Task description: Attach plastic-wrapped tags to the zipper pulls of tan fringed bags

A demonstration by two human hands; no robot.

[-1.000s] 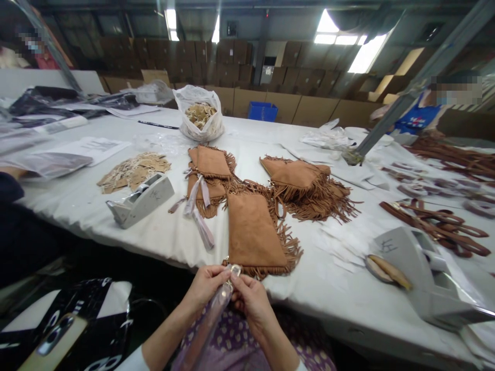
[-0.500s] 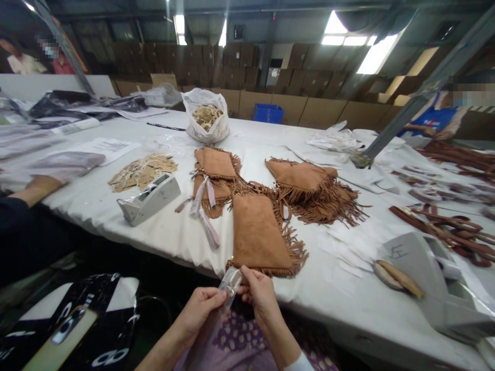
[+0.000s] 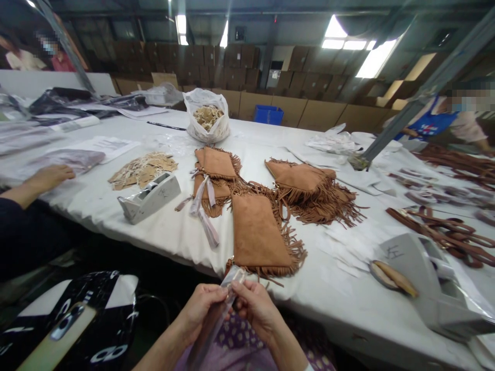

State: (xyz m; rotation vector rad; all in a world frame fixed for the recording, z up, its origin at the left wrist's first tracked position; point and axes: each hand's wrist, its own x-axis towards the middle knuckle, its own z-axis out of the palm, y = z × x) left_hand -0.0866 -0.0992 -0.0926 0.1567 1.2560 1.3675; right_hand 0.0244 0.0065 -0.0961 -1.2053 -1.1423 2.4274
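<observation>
My left hand (image 3: 201,308) and my right hand (image 3: 253,307) are closed together on a clear plastic sleeve (image 3: 226,299) that wraps a strap running down toward my lap. They work just below the table edge. Right above them a tan suede fringed bag (image 3: 258,233) lies flat on the white table (image 3: 166,232), its fringe hanging over the edge. Behind it lie another fringed bag (image 3: 214,164) with wrapped straps and a pile of fringed bags (image 3: 309,183).
A grey tape dispenser (image 3: 149,197) and a heap of paper tags (image 3: 142,169) sit at left, a second dispenser (image 3: 421,273) at right. A white bag of tags (image 3: 207,119) stands farther back. Brown straps (image 3: 444,226) lie right. Another person's hand (image 3: 48,178) rests at left; a co-worker (image 3: 436,123) is far right.
My hands have dropped slightly below the table edge, still working the plastic sleeve. The other person's hand at left has moved onto the table.
</observation>
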